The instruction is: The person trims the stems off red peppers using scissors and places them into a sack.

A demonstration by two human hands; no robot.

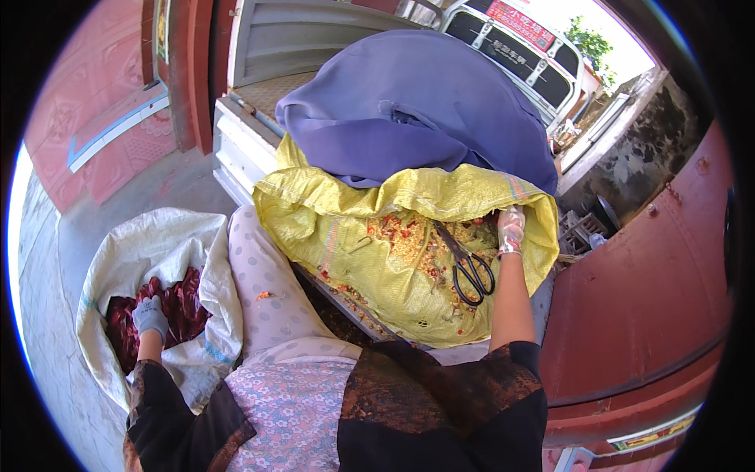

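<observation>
Outdoor yard, bright daylight, hard shadows.
Floor [55, 259]: grey concrete, sunlit at left.
Wall [102, 102]: red, patterned panels, pale band crossing it, upper left.
Gate [653, 283]: dark red metal, curved by the lens, right side; riveted, rust-marked.
Truck bed [259, 102]: white, tailgate down, top centre.
Van [519, 47]: white, dark windscreen, parked behind, upper right.
Stone wall [645, 134]: grey, rough, beside the van.
Tree [590, 43]: green, far upper right, against a washed-out sky.
</observation>
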